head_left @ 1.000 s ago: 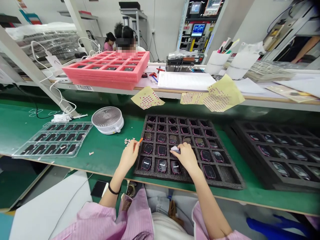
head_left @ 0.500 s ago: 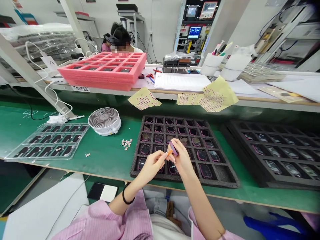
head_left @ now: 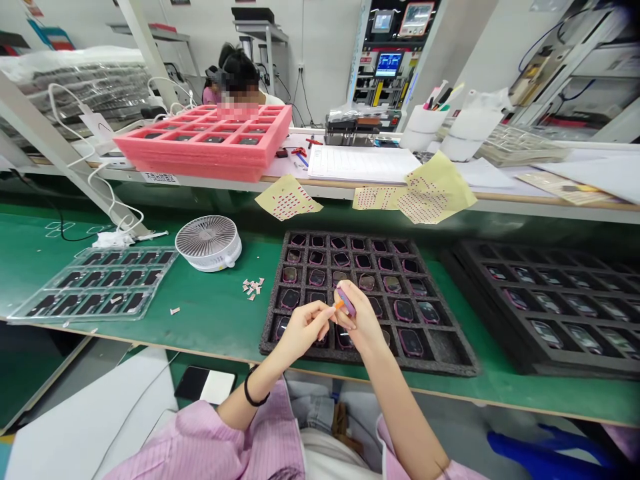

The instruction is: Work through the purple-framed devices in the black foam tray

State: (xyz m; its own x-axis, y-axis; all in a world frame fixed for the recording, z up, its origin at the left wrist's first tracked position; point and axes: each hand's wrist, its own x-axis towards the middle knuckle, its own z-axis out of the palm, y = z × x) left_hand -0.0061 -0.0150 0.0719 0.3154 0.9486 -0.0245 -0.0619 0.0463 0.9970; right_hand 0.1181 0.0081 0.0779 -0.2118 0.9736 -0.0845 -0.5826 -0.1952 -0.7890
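Note:
My right hand [head_left: 361, 321] holds a small purple watch body [head_left: 346, 301] upright above the black foam tray [head_left: 453, 353]. My left hand [head_left: 303, 327] pinches a thin orange-tipped tool [head_left: 337, 306], whose tip touches the watch body's edge. Both hands meet over the tray's near rows. The tray's compartments hold several pink-rimmed watch bodies [head_left: 403, 310]. A few small cut tabs [head_left: 253, 287] lie on the green mat to the left of the tray.
A white round fan [head_left: 208, 242] and a clear plastic tray of dark parts [head_left: 97, 285] lie to the left. A second black foam tray [head_left: 560, 307] is on the right. A pink tray stack [head_left: 210, 143], papers and yellow sticker sheets [head_left: 435, 187] are on the shelf; people sit behind.
A second ago my right hand was down in the tray and my left rested at its edge. Both have lifted and come together, with the watch body raised to the tool tip.

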